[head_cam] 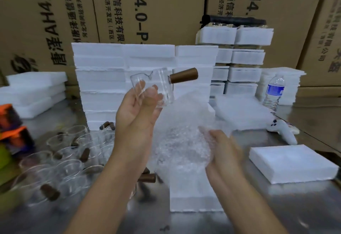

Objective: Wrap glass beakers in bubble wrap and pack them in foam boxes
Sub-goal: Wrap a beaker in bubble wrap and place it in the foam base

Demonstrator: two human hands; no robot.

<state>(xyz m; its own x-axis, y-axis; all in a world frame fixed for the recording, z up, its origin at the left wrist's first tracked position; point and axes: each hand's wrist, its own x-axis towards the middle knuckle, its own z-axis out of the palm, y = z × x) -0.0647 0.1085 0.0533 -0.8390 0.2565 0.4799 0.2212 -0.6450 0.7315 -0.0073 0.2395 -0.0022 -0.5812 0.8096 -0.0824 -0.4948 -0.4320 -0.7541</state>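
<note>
Tilting in the left hand [137, 110]: clear brown-handled beaker [155, 86].

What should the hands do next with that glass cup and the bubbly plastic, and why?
Probably the left hand should lower the glass beaker onto the bubble wrap that the right hand holds up beside it. The beaker is bare and lifted, lying sideways with its brown handle pointing right, and the sheet hangs just below it, so laying it there likely starts the wrapping.
</note>
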